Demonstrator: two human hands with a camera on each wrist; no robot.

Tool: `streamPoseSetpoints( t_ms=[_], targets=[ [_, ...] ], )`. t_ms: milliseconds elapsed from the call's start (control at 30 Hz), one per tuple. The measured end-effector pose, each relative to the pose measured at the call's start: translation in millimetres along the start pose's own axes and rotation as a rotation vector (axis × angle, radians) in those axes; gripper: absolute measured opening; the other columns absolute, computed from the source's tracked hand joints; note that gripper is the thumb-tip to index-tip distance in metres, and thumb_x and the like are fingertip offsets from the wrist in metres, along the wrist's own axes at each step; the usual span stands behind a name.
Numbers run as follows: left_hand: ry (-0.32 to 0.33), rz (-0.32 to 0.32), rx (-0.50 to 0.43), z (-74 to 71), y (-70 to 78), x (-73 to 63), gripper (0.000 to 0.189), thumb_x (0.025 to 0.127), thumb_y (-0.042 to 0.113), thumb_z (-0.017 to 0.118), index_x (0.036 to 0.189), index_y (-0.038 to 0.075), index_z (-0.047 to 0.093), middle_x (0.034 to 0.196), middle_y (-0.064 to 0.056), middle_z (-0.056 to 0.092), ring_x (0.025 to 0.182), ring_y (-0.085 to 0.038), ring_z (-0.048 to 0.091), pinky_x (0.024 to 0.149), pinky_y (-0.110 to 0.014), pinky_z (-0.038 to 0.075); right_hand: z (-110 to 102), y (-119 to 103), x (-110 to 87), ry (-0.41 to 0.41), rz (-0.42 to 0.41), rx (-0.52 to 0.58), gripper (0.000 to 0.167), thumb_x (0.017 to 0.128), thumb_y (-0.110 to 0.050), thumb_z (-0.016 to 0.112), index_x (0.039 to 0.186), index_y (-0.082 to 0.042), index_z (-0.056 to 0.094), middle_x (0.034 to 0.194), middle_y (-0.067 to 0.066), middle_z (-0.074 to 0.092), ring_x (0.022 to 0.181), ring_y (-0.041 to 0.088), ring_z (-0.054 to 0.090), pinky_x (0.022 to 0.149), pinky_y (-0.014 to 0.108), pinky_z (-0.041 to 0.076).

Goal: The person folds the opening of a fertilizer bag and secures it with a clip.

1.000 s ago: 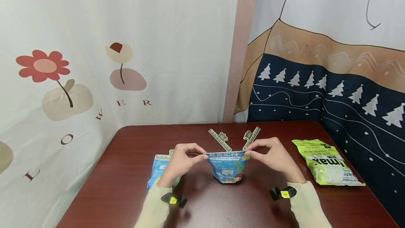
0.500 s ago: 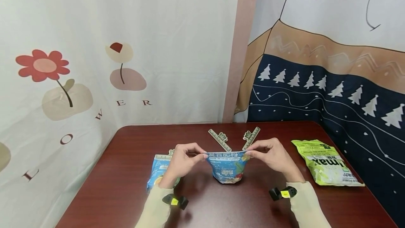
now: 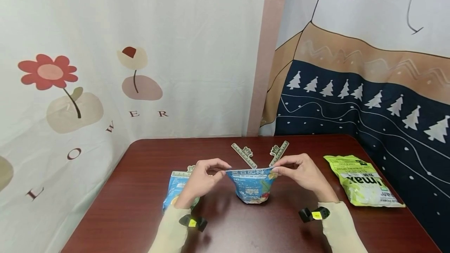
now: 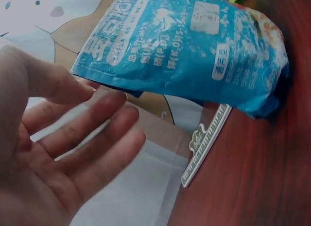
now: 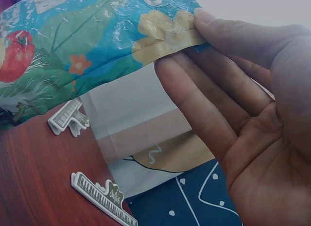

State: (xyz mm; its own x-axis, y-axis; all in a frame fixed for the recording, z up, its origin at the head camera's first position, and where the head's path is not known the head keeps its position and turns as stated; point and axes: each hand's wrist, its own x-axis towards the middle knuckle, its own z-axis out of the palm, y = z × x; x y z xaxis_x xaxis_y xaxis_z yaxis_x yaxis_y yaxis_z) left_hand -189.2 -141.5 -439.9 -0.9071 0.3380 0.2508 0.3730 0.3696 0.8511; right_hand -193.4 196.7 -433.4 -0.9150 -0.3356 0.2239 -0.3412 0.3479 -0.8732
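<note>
A blue fertilizer bag, printed with flowers and vegetables, stands upright on the table with its top edge stretched flat between both hands. My left hand pinches the left top corner between thumb and forefinger; in the left wrist view its other fingers spread loosely below the edge. At the opposite corner, my right hand pinches the bag between thumb and fingers, the thumb lying on the printed yellow flower. Two ruler-edged clips, a left one and a right one, lie behind the bag.
Another blue bag with a ruler-edged clip on its top lies at the left, partly hidden by the left hand. A green bag lies near the right edge of the dark red table. Printed curtains hang behind.
The left thumb and forefinger have shifted slightly, and the bag's left top corner now reaches a little further left. The right hand, clips and other bags look unchanged.
</note>
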Motion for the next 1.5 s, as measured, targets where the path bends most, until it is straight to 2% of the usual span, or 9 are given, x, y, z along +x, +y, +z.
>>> streamPoseSetpoints(
  t_ms=[133,267,367,500,633,800,1100,1300,1500],
  targets=[
    [-0.029,-0.029,0.047,-2.6,2.4,4.5,0.029,0.093,0.003,0.067,0.115,0.019,0.076,0.108,-0.004,0.078,0.093,-0.028,0.075,0.082,-0.032,0.06,0,1,-0.4,0.0,0.004,-0.004,0.009,0.089,-0.024,0.08,0.097,-0.019,0.082,0.093,0.001,0.079,0.079,0.014,0.066,0.068,0.034,0.06],
    [-0.069,-0.055,0.104,-7.2,3.6,9.6,0.032,0.093,0.007,0.068,0.122,0.022,0.072,0.107,0.0,0.078,0.097,-0.024,0.075,0.086,-0.03,0.06,0,0,-0.3,0.001,0.001,-0.009,0.009,0.089,-0.024,0.081,0.096,-0.019,0.081,0.092,0.001,0.078,0.078,0.015,0.066,0.067,0.035,0.06],
    [-0.087,-0.025,0.164,-11.0,5.2,14.3,0.032,0.094,0.011,0.071,0.124,0.022,0.071,0.11,0.002,0.077,0.103,-0.021,0.074,0.089,-0.036,0.06,0,0,-0.1,-0.001,-0.008,-0.006,0.008,0.09,-0.024,0.081,0.096,-0.019,0.081,0.092,0.001,0.078,0.078,0.015,0.067,0.067,0.035,0.06],
    [-0.097,0.03,0.267,-13.4,8.3,23.2,0.033,0.093,0.02,0.075,0.126,0.02,0.07,0.12,0.001,0.074,0.117,-0.026,0.068,0.097,-0.047,0.056,0,2,-0.2,-0.004,-0.011,-0.005,0.009,0.09,-0.024,0.08,0.097,-0.02,0.081,0.093,0.001,0.078,0.08,0.015,0.067,0.068,0.034,0.06],
    [-0.131,0.025,0.332,-12.8,8.3,33.5,0.039,0.094,0.025,0.076,0.131,0.018,0.067,0.125,-0.004,0.072,0.122,-0.03,0.065,0.102,-0.053,0.052,0,2,0.5,-0.004,-0.005,-0.001,0.009,0.09,-0.025,0.08,0.098,-0.02,0.081,0.094,0.001,0.078,0.082,0.015,0.067,0.07,0.035,0.061],
    [-0.205,0.021,0.4,-9.0,2.3,46.4,0.044,0.094,0.027,0.076,0.135,0.015,0.064,0.131,-0.007,0.068,0.127,-0.029,0.062,0.107,-0.052,0.049,1,2,-0.2,-0.01,-0.006,0.011,0.01,0.09,-0.025,0.08,0.099,-0.02,0.081,0.097,0.001,0.078,0.086,0.016,0.067,0.072,0.033,0.061],
    [-0.381,0.089,0.572,2.4,-13.3,77.3,0.056,0.095,0.033,0.074,0.144,0.014,0.056,0.147,-0.008,0.056,0.142,-0.03,0.049,0.116,-0.048,0.042,1,2,-0.4,-0.012,-0.018,0.002,0.013,0.09,-0.026,0.08,0.102,-0.018,0.081,0.095,0.0,0.078,0.086,0.016,0.065,0.07,0.029,0.059],
    [-0.426,0.121,0.627,11.3,-23.1,95.7,0.063,0.093,0.032,0.075,0.148,0.016,0.051,0.151,-0.004,0.051,0.146,-0.026,0.043,0.12,-0.044,0.039,1,1,0.3,-0.01,-0.011,-0.016,0.01,0.09,-0.028,0.08,0.099,-0.023,0.08,0.095,-0.002,0.078,0.086,0.017,0.065,0.07,0.03,0.059],
    [-0.462,0.156,0.693,26.6,-33.9,116.5,0.064,0.091,0.026,0.075,0.149,0.014,0.051,0.15,-0.004,0.051,0.145,-0.022,0.042,0.118,-0.041,0.042,1,2,1.2,-0.007,0.012,-0.007,0.012,0.09,-0.027,0.081,0.099,-0.019,0.081,0.094,-0.001,0.078,0.085,0.018,0.065,0.069,0.033,0.06]
  ],
)
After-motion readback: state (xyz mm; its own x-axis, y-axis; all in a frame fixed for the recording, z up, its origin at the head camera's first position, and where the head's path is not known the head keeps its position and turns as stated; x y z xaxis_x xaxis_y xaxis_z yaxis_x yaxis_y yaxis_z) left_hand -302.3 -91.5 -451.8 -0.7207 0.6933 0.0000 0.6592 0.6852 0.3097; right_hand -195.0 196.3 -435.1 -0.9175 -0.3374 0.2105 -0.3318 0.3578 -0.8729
